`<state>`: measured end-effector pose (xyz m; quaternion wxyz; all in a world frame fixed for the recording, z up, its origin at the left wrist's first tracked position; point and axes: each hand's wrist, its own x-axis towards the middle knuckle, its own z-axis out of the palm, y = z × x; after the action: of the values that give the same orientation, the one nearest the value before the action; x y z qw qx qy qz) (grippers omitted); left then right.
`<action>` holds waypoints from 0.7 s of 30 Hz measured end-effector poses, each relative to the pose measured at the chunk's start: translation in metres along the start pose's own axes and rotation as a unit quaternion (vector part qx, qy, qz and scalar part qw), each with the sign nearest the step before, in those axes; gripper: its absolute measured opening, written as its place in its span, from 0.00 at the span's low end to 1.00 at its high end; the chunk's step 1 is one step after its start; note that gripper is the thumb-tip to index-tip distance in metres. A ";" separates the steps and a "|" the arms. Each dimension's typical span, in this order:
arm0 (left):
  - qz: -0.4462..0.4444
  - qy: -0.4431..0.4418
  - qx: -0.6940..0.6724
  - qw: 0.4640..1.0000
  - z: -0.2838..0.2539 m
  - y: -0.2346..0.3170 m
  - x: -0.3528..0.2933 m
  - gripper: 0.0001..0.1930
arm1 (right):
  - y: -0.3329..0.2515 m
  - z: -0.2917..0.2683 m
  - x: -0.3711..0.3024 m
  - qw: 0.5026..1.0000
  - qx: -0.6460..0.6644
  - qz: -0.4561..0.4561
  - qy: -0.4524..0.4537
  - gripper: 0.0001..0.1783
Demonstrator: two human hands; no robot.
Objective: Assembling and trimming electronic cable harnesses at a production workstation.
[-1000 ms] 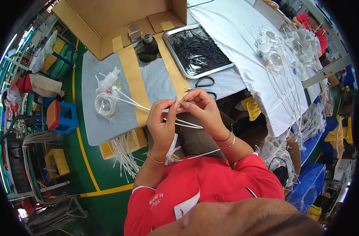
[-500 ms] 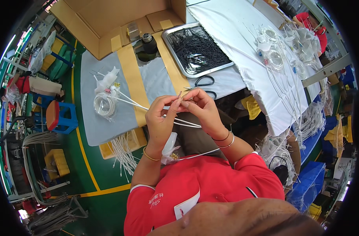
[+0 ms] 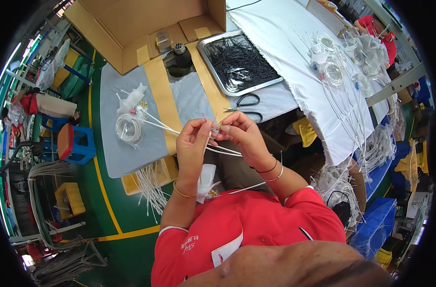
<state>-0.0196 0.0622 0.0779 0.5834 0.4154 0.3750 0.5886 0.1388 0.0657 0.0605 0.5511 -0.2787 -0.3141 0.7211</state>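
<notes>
The left hand (image 3: 193,143) and the right hand (image 3: 241,135) meet near the centre of the view, fingertips almost touching. Both are closed in a pinch on thin white cables (image 3: 223,149), which run from the fingers toward 9 o'clock, up to a coiled white cable bundle (image 3: 128,128) lying on the grey worktop (image 3: 132,158). A few cable ends stick up between the 2 hands; I cannot tell how many strands each hand grips.

At 12 o'clock from the hands lies a pair of black scissors (image 3: 246,106), and beyond it a metal tray (image 3: 213,71) filled with thin black ties. At 11 o'clock stands an open cardboard box (image 3: 132,24) with a dark bottle (image 3: 180,60) in front of it. More white cables (image 3: 151,184) hang over the near edge of the worktop at 7 o'clock. At 2 o'clock a white cloth (image 3: 294,62) carries more coiled cables.
</notes>
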 end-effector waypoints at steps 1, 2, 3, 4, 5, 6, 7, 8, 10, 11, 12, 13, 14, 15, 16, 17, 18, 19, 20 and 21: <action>0.001 -0.002 0.000 1.000 -0.001 0.001 0.001 0.06 | 0.001 -0.002 0.002 0.999 0.024 0.022 0.002 0.07; -0.021 -0.014 0.006 1.000 -0.001 0.004 0.002 0.06 | 0.003 -0.005 0.004 1.000 0.024 0.020 0.002 0.07; -0.044 -0.027 0.012 0.999 0.000 0.008 0.003 0.06 | 0.004 -0.008 0.006 0.998 0.037 0.045 -0.018 0.07; -0.066 -0.041 0.017 0.997 -0.001 0.010 0.004 0.06 | 0.004 -0.010 0.008 0.996 0.050 0.071 -0.037 0.08; -0.065 -0.044 0.016 0.997 -0.002 0.010 0.005 0.06 | 0.003 -0.013 0.011 0.992 0.063 0.097 -0.057 0.08; -0.063 -0.048 0.018 0.997 -0.003 0.011 0.006 0.06 | -0.001 -0.019 0.016 0.991 0.031 0.092 -0.093 0.08; -0.060 -0.051 0.019 0.997 -0.005 0.012 0.007 0.06 | -0.008 -0.025 0.025 0.991 0.029 0.090 -0.092 0.08; -0.058 -0.054 0.022 0.997 -0.007 0.012 0.008 0.07 | -0.017 -0.032 0.036 0.990 -0.112 0.030 -0.085 0.07; -0.062 -0.044 0.017 0.997 -0.012 0.014 0.010 0.06 | -0.034 -0.044 0.058 0.903 -0.414 -0.112 -0.014 0.09; -0.065 -0.032 0.013 0.997 -0.015 0.013 0.012 0.06 | -0.042 -0.053 0.071 0.828 -0.529 -0.186 0.026 0.08; -0.068 -0.021 0.008 0.997 -0.017 0.012 0.014 0.06 | -0.047 -0.065 0.085 0.731 -0.629 -0.256 0.066 0.07; -0.067 -0.024 0.007 0.997 -0.019 0.011 0.014 0.06 | -0.052 -0.076 0.099 0.639 -0.703 -0.299 0.088 0.06; -0.076 -0.017 -0.005 0.997 -0.022 0.010 0.014 0.06 | -0.053 -0.086 0.107 0.638 -0.704 -0.299 0.090 0.06; -0.083 -0.007 -0.017 0.996 -0.025 0.008 0.014 0.06 | -0.053 -0.091 0.114 0.607 -0.732 -0.299 0.078 0.06; -0.091 0.002 -0.029 0.995 -0.027 0.006 0.015 0.06 | -0.053 -0.096 0.121 0.576 -0.759 -0.297 0.067 0.06; -0.090 0.002 -0.030 0.995 -0.028 0.003 0.017 0.06 | -0.052 -0.101 0.127 0.544 -0.784 -0.295 0.056 0.05; -0.089 0.006 -0.030 0.996 -0.031 0.001 0.017 0.06 | -0.048 -0.100 0.132 0.532 -0.790 -0.303 0.050 0.05; -0.088 0.009 -0.031 0.996 -0.032 0.000 0.018 0.06 | -0.047 -0.102 0.135 0.533 -0.789 -0.302 0.049 0.05; -0.087 0.012 -0.031 0.996 -0.034 -0.001 0.017 0.06 | -0.046 -0.103 0.137 0.525 -0.796 -0.298 0.057 0.04; -0.088 0.013 -0.030 0.996 -0.035 -0.002 0.017 0.06 | -0.045 -0.105 0.139 0.516 -0.802 -0.293 0.066 0.04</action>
<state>-0.0507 0.0808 0.0641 0.6402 0.3556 0.4001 0.5510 0.2119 0.2244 0.0191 0.2929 -0.5413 -0.7859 -0.0595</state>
